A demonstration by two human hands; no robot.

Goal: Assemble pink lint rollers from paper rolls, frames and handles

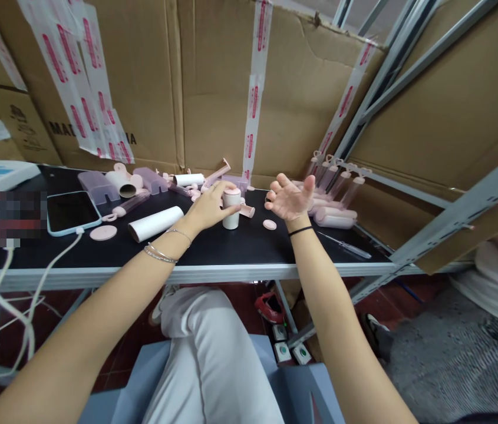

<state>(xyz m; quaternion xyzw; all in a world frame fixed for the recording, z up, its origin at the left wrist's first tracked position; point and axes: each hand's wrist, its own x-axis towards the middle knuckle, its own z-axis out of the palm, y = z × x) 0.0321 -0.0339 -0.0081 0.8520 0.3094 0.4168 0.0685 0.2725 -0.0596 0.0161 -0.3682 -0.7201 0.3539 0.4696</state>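
My left hand [210,207] reaches across the black table [231,244] and its fingers wrap round a small upright white roller with a pink cap [231,207]. My right hand [290,198] hovers just right of it, palm up, fingers spread and holding nothing. A small pink disc [269,224] lies on the table between the hands, and a pink handle piece [247,210] sits right of the roller. A white roll [155,223] lies on its side left of my left wrist.
A phone on a cable [71,211], a pink disc [103,232], translucent pink covers [98,186] and more pink parts [195,182] lie at the back left. Assembled rollers [335,176] lean at the right. Cardboard boxes [213,82] wall the back. Another person [496,282] sits right.
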